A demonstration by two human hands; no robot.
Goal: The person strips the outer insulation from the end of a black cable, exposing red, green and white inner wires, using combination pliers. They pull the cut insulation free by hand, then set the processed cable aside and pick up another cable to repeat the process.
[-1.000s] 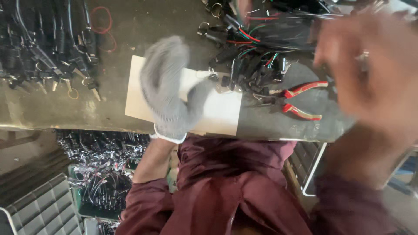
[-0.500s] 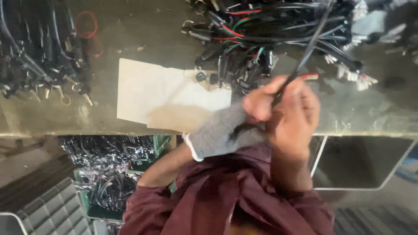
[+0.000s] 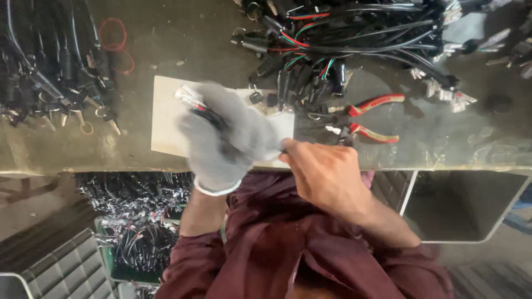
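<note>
My left hand (image 3: 224, 141), in a grey knit glove, is closed around a black wire harness (image 3: 208, 113) whose clear connector end sticks out past the fingers over a pale sheet of card (image 3: 166, 119). My bare right hand (image 3: 324, 171) is closed on the other end of the same harness, right beside the glove at the bench's front edge. Both hands are motion-blurred.
Red-handled pliers (image 3: 371, 119) lie on the bench right of my hands. A tangle of black harnesses with coloured wires (image 3: 343, 44) fills the far right, more harnesses with keys (image 3: 50, 77) lie far left, red rubber bands (image 3: 113, 33) too. A crate of harnesses (image 3: 133, 221) sits below the bench.
My gloved left hand has moved up and left onto the card with the harness stretched in it. My right hand has dropped lower and closer to the bench edge.
</note>
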